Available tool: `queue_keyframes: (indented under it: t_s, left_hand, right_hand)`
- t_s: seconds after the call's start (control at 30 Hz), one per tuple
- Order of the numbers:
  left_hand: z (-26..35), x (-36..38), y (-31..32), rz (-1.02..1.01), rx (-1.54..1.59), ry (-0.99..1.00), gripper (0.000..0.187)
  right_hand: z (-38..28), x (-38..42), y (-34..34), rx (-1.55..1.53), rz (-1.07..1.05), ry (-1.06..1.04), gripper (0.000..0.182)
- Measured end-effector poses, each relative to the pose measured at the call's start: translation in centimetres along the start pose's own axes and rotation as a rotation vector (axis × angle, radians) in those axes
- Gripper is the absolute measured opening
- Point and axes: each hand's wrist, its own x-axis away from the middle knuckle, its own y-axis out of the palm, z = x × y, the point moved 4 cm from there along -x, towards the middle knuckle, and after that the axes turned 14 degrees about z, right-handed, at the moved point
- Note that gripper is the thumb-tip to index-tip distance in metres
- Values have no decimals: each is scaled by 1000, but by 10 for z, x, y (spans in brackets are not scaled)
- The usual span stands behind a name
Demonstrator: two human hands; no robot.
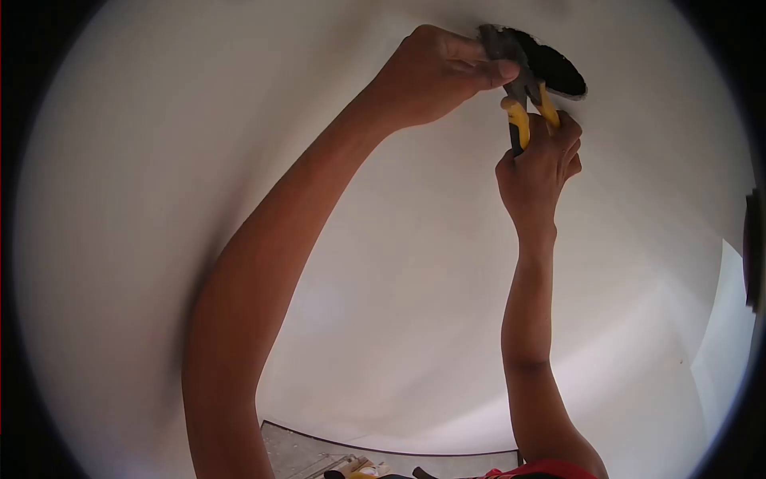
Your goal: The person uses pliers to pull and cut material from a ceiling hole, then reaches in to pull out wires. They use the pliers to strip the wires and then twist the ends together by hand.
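Pliers (519, 125) with yellow-and-black handles are gripped in my right hand (538, 168), their dark jaws pointing up at the rim of a dark oval hole (554, 65). My left hand (435, 76) is closed beside the jaws, thumb and fingers pinched at a dark grey piece (496, 41) along the hole's left edge. What exactly those fingers hold I cannot tell. The rim of the hole looks rough and chipped. Both arms reach up from the bottom of the view.
A smooth white surface (383, 263) surrounds the hole and fills most of the view. Low down, a grey floor (291, 447) carries several loose items (351, 465). A dark object (752, 251) stands at the right edge, near a pale bright panel (722, 335).
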Motion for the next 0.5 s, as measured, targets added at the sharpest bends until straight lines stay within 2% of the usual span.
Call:
queue_keyframes:
  t_s: [0.1, 0.17, 0.2, 0.27, 0.3, 0.37, 0.4, 0.43, 0.47, 0.5]
  left_hand:
    - [0, -7, -1, -50, 6, -44, 38]
    - [0, -8, -4, -84, -128, -110, 40]
    - [-2, -11, -4, -90, -125, -94, 40]
    - [-2, -11, -5, 1, -20, 63, 43]
    - [-1, -13, -12, 12, -20, 60, 43]
    - [-3, -7, -29, 27, -211, 13, 45]
    - [2, -9, -39, 32, -212, 14, 45]
    - [1, -11, -44, -120, -364, -83, 42]
    - [0, -8, -49, -247, -517, -196, 40]
    - [5, -4, -52, -236, -526, -194, 40]
  right_hand:
    - [-3, -4, 3, -4, 42, 2, 47]
    - [-4, -8, 8, -41, -5, 43, 33]
    - [-5, -9, 6, -35, 11, 46, 33]
    - [-8, -3, 0, -89, -1, 56, 29]
    - [-12, -3, -4, -93, -4, 46, 29]
    - [-20, -3, -6, -224, -350, 58, 31]
    - [-29, 1, -11, -223, -445, 53, 33]
    - [-39, 14, -17, -225, -424, 98, 33]
    - [-45, 27, -20, -443, -410, 216, 34]
    - [-50, 41, -22, -644, -465, 357, 36]
